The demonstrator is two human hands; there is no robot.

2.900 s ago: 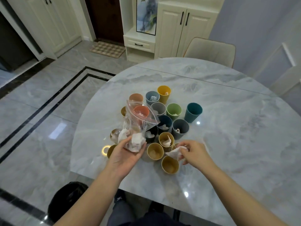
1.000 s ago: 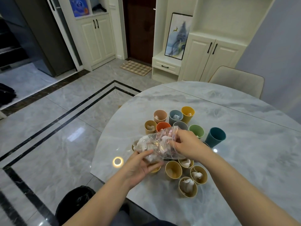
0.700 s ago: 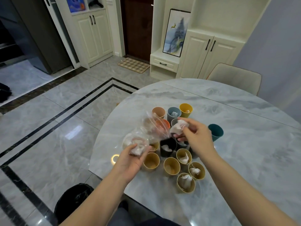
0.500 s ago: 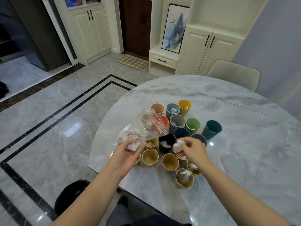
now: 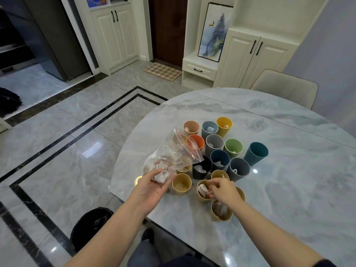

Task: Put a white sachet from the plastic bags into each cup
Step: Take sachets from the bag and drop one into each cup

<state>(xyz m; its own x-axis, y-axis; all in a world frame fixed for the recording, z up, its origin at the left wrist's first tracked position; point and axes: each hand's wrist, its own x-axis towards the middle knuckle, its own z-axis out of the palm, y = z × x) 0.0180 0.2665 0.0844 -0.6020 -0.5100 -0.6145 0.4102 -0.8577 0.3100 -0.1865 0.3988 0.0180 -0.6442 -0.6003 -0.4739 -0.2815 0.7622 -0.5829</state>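
Several coloured cups stand grouped on the marble table (image 5: 289,180). My left hand (image 5: 152,186) grips the bottom of a clear plastic bag (image 5: 173,155) with white sachets bunched in it, its open red-striped mouth up over the orange cup (image 5: 196,141). My right hand (image 5: 221,191) hovers over a yellow cup (image 5: 201,193) and pinches a white sachet (image 5: 202,188) that sits inside that cup. To its left a yellow cup (image 5: 181,184) shows no sachet. The teal cup (image 5: 256,153) stands apart on the right; its inside is hidden. Most other cups hold a sachet.
The table's curved edge runs just left of the cups, with grey tiled floor beyond. A beige chair (image 5: 287,89) stands at the far side. A black bin (image 5: 92,224) sits on the floor below my left arm. White cabinets line the back wall.
My right hand pulled a sachet out of the bag, carried it down toward me and lowered it into a front yellow cup. My left hand kept holding the bag.
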